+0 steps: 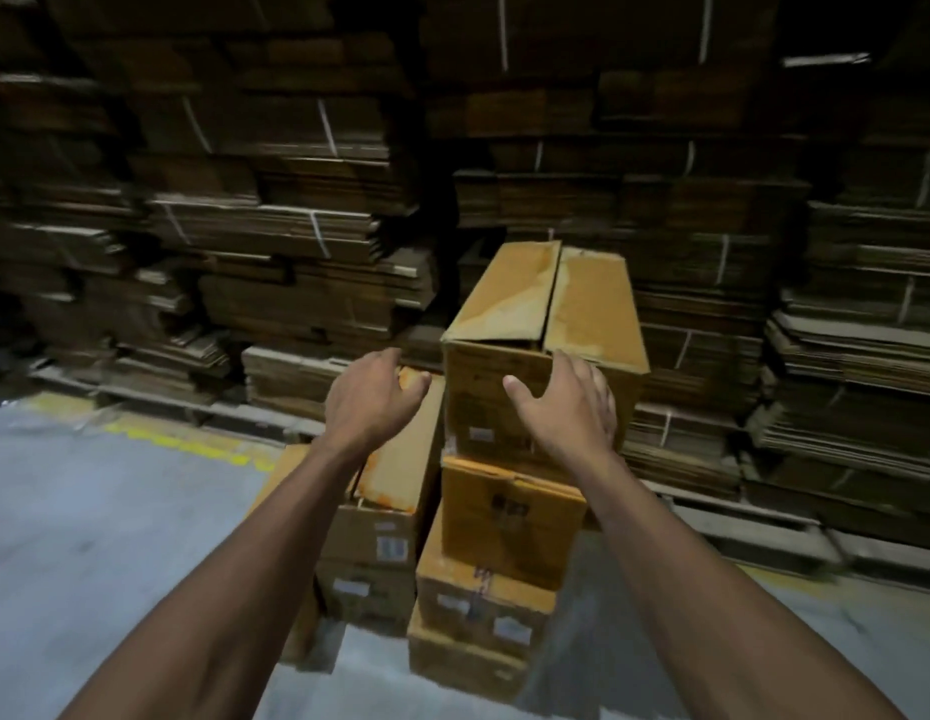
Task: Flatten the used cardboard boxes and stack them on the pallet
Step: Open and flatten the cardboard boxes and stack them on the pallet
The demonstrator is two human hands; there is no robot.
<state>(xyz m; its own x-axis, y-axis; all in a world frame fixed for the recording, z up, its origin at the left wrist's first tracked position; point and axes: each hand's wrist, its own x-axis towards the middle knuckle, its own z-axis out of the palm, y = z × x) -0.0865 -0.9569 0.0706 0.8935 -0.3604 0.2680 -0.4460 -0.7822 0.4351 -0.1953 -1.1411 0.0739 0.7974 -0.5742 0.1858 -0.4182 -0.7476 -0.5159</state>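
Both hands spread, gripping nothing: left hand beside, right hand at the top box on the near stack; flattened bundles fill far pallets, these boxes remain unflattened

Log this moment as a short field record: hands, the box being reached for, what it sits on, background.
left hand: open, in front of the boxes, holds nothing
right hand: open, fingers spread at the top box's front face
top box: still assembled, top flaps shut
support: stacked boxes on the floor
background: flattened cardboard bundles on pallets
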